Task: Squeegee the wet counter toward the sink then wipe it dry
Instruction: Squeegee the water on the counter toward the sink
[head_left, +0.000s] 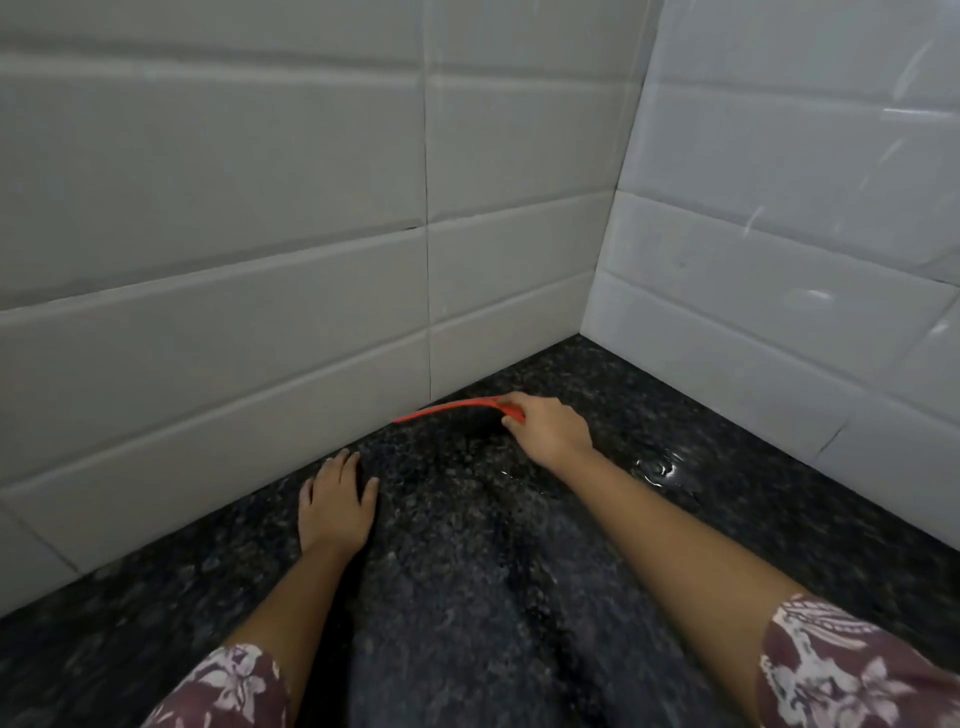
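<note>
Grips the right end of a thin, red, gently arched plastic squeegee (452, 408) in the right hand (550, 428), fingers curled over its top edge, thumb beneath. Holds the blade low on the dark speckled polished stone counter (467, 597), deep in the corner, its long edge just beside the seam where counter meets back wall; cannot tell whether the blade's left tip touches the tiles.

Rests the left hand (335, 506) palm down on the same stone, fingers straight and slightly spread, holding nothing, nearer than the squeegee and to its left, close to the back wall.

Faces glossy pale grey rectangular wall tiles (260, 260) with raised bevelled edges and thin dark grout lines behind the blade. Meets brighter white tiles of the same shape (779, 260) on the right-hand wall, streaked with glare, closing the corner on that side.

Shows a small rippled pool of water (662, 467) glinting on the counter to the right of the right forearm, near the side wall. Wears short maroon fabric sleeves with a pale floral print, left (228, 686) and right (857, 670), at the bottom edge.
</note>
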